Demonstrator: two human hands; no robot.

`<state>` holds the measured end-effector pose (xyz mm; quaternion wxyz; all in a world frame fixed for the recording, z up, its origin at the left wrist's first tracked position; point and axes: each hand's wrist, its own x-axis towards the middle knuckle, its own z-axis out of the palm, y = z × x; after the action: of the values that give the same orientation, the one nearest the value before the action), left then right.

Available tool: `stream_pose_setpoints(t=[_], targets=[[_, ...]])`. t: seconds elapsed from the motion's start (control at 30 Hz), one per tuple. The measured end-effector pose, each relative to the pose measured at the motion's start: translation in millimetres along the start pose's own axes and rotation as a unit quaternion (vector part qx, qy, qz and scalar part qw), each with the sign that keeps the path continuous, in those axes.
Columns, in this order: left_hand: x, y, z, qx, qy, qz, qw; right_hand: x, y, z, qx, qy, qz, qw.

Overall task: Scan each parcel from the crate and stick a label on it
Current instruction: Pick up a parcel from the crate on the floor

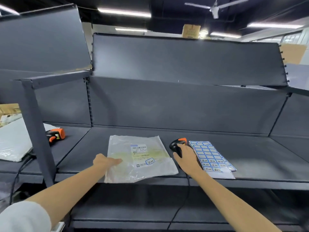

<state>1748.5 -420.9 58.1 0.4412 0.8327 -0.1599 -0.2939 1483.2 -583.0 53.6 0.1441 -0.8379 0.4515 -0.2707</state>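
head: left hand (103, 160) flat on parcel (138, 158).

Before you: 2 hands, left hand (104, 161) and right hand (186, 157); 2 scanners, one (177, 144) under your right hand, one (56, 134) far left; 1 parcel (138, 158); 1 label sheet (211, 156); 1 grey mailer bag (13, 141).
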Motion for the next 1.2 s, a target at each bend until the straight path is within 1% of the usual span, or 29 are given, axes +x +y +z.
stream_pose_setpoints(t=[0.07, 0.13, 0.27, 0.33, 0.43, 0.53, 0.8, 0.97, 1.07, 1.2], targets=[[1.6, 1.5, -3.6, -0.068, -0.054, -0.007, 0.996, -4.9, -3.8, 1.3, 0.001, 0.004, 0.005, 1.0], [0.6, 2.0, -9.4, -0.107, -0.099, 0.003, 0.989, -10.7, -6.8, 0.5, 0.004, 0.005, 0.01, 1.0], [-2.1, -6.4, -21.9, -0.179, -0.159, 0.019, 0.971, -21.1, -12.0, -1.0, -0.028, 0.017, 0.001, 0.999], [-4.6, -14.0, -26.6, -0.204, -0.163, 0.025, 0.965, -28.4, -15.5, 0.1, -0.05, 0.013, 0.002, 0.999], [-7.4, -28.0, -32.9, -0.222, -0.139, 0.042, 0.964, -44.3, -18.9, 5.5, -0.076, -0.001, 0.02, 0.997], [-8.8, -45.8, -42.7, -0.233, -0.14, 0.047, 0.961, -63.8, -19.1, 10.7, -0.094, 0.0, 0.039, 0.995], [-36.1, -87.7, -54.9, -0.232, -0.21, 0.067, 0.947, -127.6, -9.6, 13.0, -0.099, 0.006, 0.077, 0.992], [-74.5, -100.5, -37.5, -0.21, -0.228, 0.073, 0.948, -162.0, 17.9, -4.6, -0.168, -0.032, 0.106, 0.98], [-103.8, -109.4, -17.3, -0.218, -0.237, 0.056, 0.945, -185.1, 39.5, -23.6, -0.182, -0.047, 0.122, 0.975], [-151.7, -124.4, 23.8, -0.219, -0.24, 0.057, 0.944, -221.6, 70.7, -58.3, -0.202, -0.055, 0.115, 0.971]])
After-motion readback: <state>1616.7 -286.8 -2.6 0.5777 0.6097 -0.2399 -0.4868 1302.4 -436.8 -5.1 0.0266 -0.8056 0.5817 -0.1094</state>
